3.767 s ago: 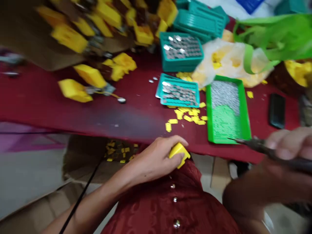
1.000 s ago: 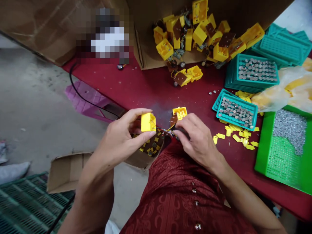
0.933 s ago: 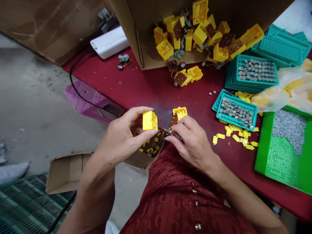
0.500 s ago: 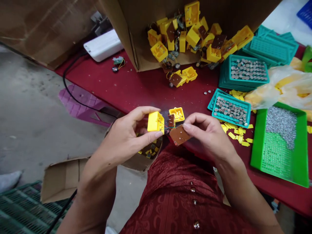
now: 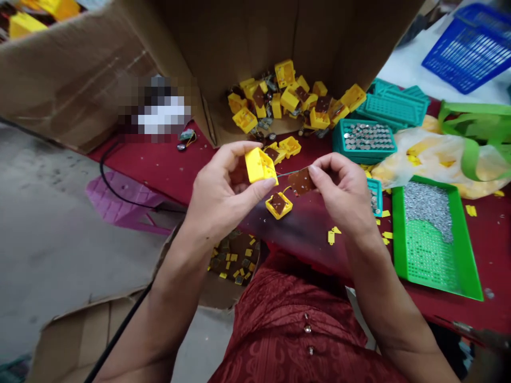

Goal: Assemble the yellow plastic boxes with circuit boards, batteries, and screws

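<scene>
Between thumb and fingers, my left hand (image 5: 227, 197) grips a small yellow plastic case (image 5: 260, 166), its open side turned to the right. Thin coloured wires run from inside the case to a brown circuit board (image 5: 301, 182). My right hand (image 5: 343, 189) pinches that board by its right end, holding it apart from the case. Below them on the red table lies another yellow case half (image 5: 279, 205) with a brown board in it. Just behind my left hand are more yellow case pieces (image 5: 289, 147).
A cardboard box (image 5: 295, 26) on its side holds a heap of yellow cases. To the right stand teal trays of button cells (image 5: 368, 137), a green basket (image 5: 465, 255) of small metal parts and a plastic bag (image 5: 403, 149). An open carton (image 5: 215, 290) sits below the table edge.
Both hands have risen away from my body, with the case and board still held. The board is now farther from the case and the wires are drawn straighter. My view has shifted.
</scene>
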The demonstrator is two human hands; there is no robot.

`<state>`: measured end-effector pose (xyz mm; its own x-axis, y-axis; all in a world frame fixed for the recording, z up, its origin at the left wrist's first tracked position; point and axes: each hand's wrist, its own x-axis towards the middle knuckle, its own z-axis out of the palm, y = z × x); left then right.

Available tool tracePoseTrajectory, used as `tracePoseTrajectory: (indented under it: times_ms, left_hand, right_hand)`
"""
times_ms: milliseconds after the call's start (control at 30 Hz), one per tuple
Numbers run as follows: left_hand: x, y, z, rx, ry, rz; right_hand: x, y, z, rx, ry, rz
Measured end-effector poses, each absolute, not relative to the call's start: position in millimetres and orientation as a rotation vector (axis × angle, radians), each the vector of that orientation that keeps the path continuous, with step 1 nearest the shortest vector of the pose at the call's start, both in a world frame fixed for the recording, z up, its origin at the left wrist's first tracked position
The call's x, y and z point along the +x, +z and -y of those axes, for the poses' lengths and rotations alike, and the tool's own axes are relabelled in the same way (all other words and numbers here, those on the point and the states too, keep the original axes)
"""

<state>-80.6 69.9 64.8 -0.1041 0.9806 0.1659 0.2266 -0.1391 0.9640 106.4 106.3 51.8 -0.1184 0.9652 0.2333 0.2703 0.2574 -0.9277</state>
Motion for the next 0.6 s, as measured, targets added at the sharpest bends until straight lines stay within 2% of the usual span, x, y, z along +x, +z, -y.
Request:
tracePoseTrajectory:
  times_ms: [167, 400, 600]
  left_hand:
    - [-67, 60, -59, 1.398, 1.097, -1.369]
    - [-44, 30, -26, 1.213, 0.589, -1.258]
    - [-41, 20, -26, 1.331, 0.504, -1.329]
  right_hand:
    - [128, 48, -76, -1.309, 0.788, 1.735]
    - [169, 26, -24, -1.524, 1.132, 1.98]
    - [165, 7, -42, -1.523, 0.79, 2.024]
